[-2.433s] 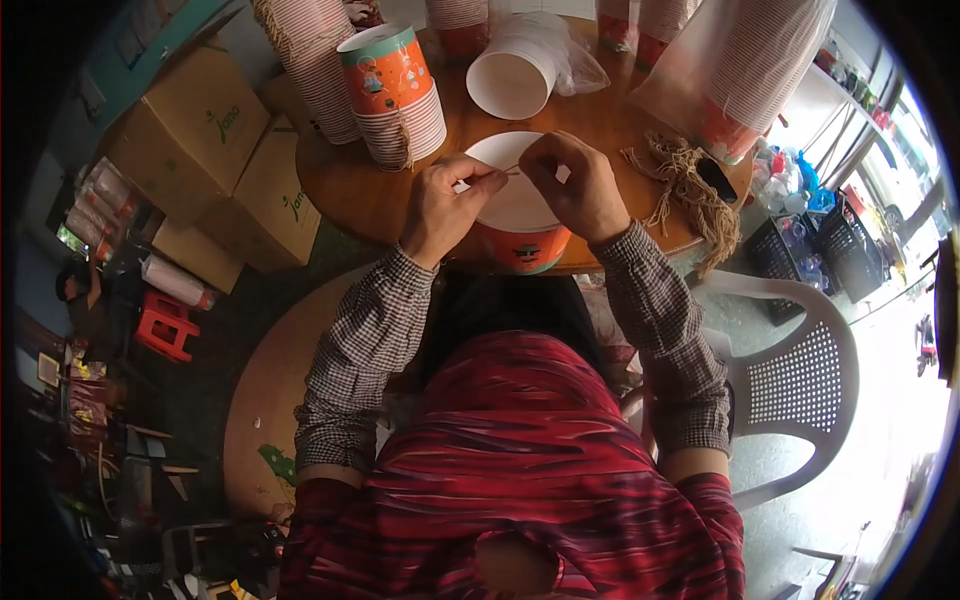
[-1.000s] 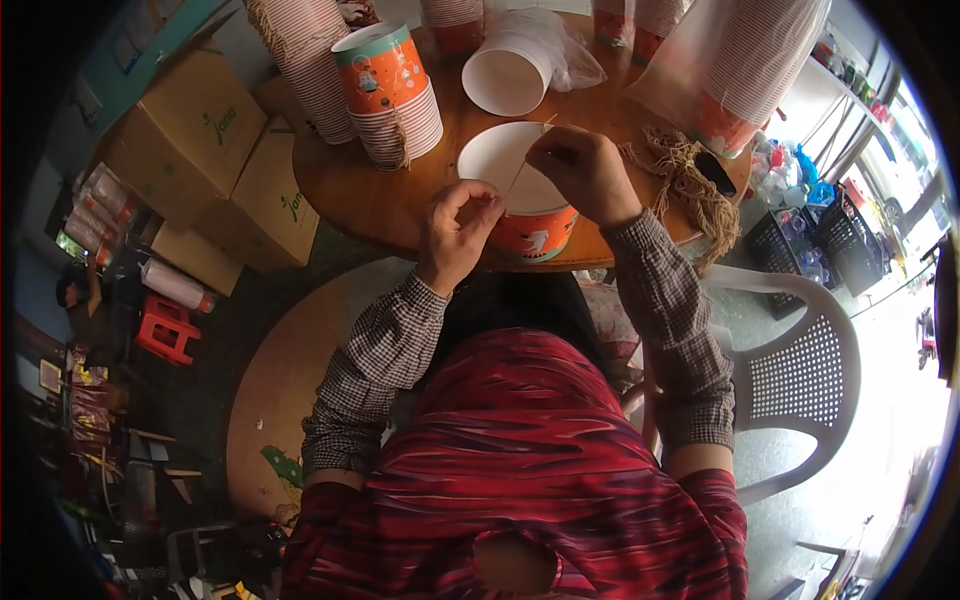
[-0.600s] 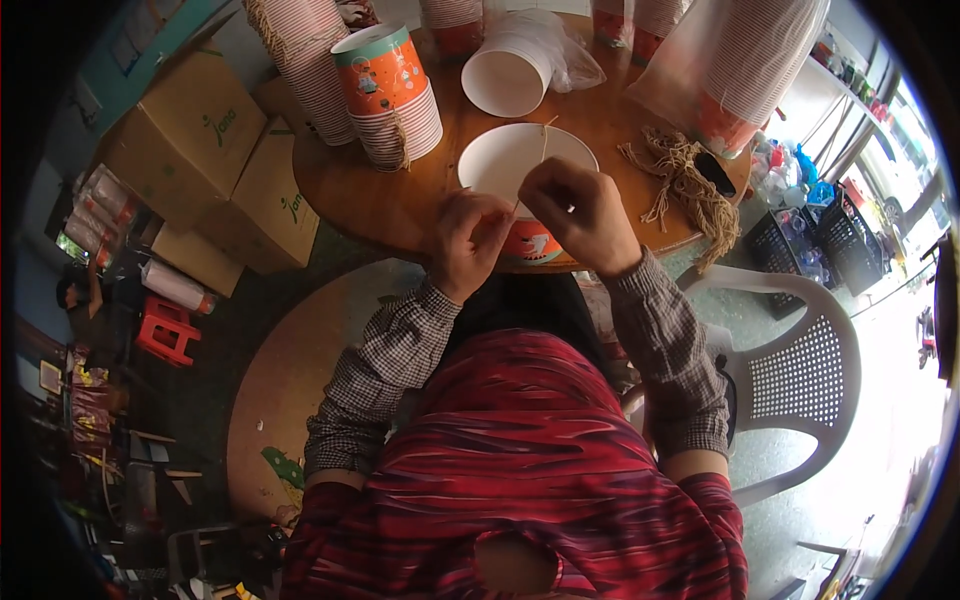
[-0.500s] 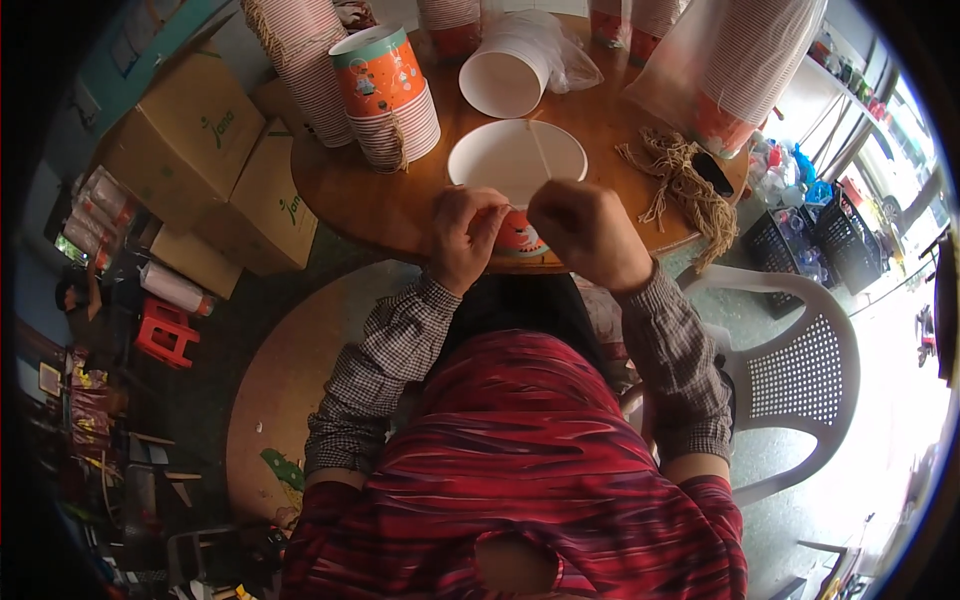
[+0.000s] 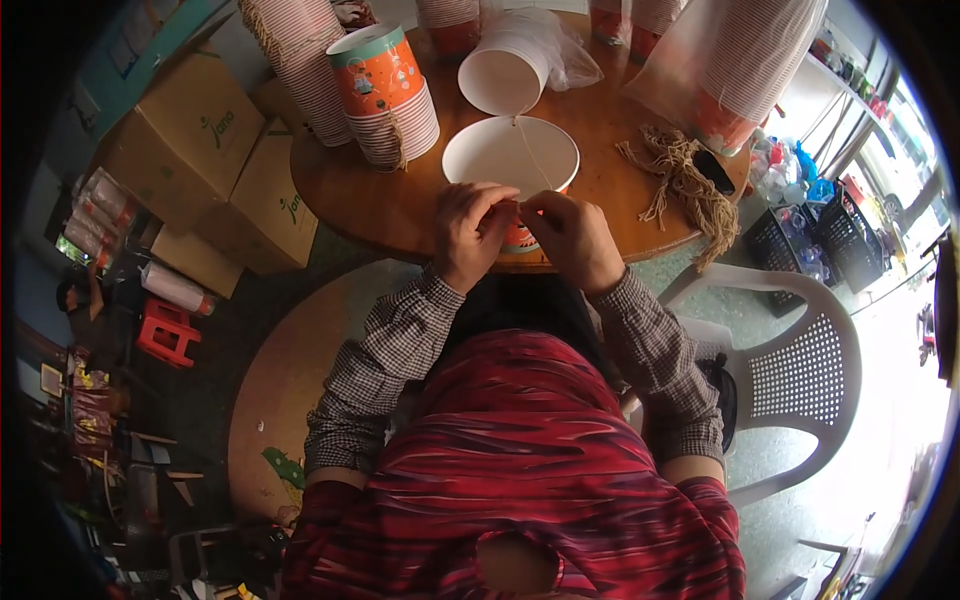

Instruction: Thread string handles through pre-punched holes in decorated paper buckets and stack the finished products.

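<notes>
Pinching a thin string (image 5: 530, 150) at the near rim of an open paper bucket (image 5: 510, 155), left hand (image 5: 470, 232) and right hand (image 5: 570, 235) are meeting fingertip to fingertip, each grip narrow on the string. Bucket is sitting at the round counter (image 5: 380, 200) edge, hands covering its front. Stacked cups (image 5: 385, 95), a tipped bucket (image 5: 505, 70), twine bundle (image 5: 680, 180) and cardboard boxes (image 5: 200, 150) are crowding around.

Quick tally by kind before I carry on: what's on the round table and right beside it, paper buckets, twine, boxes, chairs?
Open paper buckets standing apart from stacks: 2, one at the hands, one lying on its side
Orange-printed bucket stack: 1
Twine bundle: 1
Cardboard boxes: 2
White plastic chair: 1
Total: 7
The striped stacks at the far edge are too cropped to count.
</notes>
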